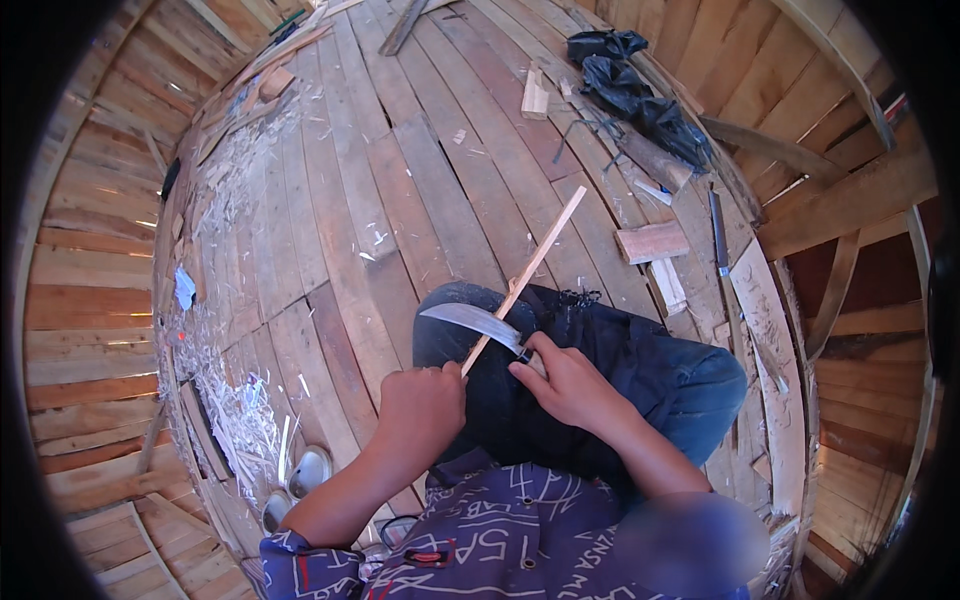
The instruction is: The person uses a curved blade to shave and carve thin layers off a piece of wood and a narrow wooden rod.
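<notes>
My left hand [424,405] is closed around the lower end of a long, thin wooden stick [537,255], which slants up and away to the right across my bent knee. In my right hand [568,378] is the handle of a knife [474,320] with a curved, pale metal blade. The blade crosses over the stick a little above my left fist, its tip pointing left. A small curl of wood [515,285] clings to the stick just beyond the blade. My fingers hide most of the knife's handle and the stick's near end.
Wood shavings [240,410] are heaped on the plank floor [350,240] at the left, near two metal containers [310,470]. Wood blocks [652,242], a dark stick-like tool [717,230] and black plastic bags [640,100] lie to the right. Plank walls [95,330] stand around.
</notes>
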`<act>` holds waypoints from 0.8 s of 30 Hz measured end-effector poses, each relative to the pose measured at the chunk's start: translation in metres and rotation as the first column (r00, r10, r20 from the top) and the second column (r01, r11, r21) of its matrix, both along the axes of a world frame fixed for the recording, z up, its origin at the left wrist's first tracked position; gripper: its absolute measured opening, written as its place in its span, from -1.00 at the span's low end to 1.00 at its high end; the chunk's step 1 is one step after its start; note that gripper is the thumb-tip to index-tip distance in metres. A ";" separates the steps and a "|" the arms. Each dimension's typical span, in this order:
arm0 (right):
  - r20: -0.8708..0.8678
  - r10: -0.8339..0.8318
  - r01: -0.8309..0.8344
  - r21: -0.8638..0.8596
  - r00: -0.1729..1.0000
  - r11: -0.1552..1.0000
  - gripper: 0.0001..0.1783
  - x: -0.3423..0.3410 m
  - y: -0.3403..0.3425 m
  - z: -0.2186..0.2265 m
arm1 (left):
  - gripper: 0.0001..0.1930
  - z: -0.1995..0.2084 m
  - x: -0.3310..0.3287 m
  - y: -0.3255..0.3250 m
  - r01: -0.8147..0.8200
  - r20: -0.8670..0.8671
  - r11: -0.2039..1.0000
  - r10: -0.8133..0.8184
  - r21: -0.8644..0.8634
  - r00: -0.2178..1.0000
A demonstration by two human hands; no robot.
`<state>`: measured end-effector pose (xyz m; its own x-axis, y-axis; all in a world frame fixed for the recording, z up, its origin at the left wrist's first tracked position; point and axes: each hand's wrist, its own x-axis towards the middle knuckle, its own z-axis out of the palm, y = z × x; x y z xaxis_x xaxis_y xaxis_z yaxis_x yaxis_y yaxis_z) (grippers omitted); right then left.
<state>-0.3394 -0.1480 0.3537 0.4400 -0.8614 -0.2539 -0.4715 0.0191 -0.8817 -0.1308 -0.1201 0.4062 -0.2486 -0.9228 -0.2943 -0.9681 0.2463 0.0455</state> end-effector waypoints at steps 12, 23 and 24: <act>-0.317 -0.614 0.422 -0.501 0.723 0.755 -0.63 -0.081 -0.063 -0.041 | -0.72 0.003 0.007 -0.002 -0.059 -0.045 0.996 0.062 0.065 0.997; 0.295 -0.353 0.365 0.016 0.888 0.931 -0.75 -0.019 -0.002 -0.043 | -0.72 -0.003 0.008 -0.003 -0.074 -0.109 0.995 0.080 0.060 0.991; 0.319 -0.349 0.364 0.014 0.881 0.931 -0.76 -0.012 0.000 -0.040 | -0.72 -0.003 0.010 -0.004 -0.084 -0.118 0.994 0.092 0.070 0.989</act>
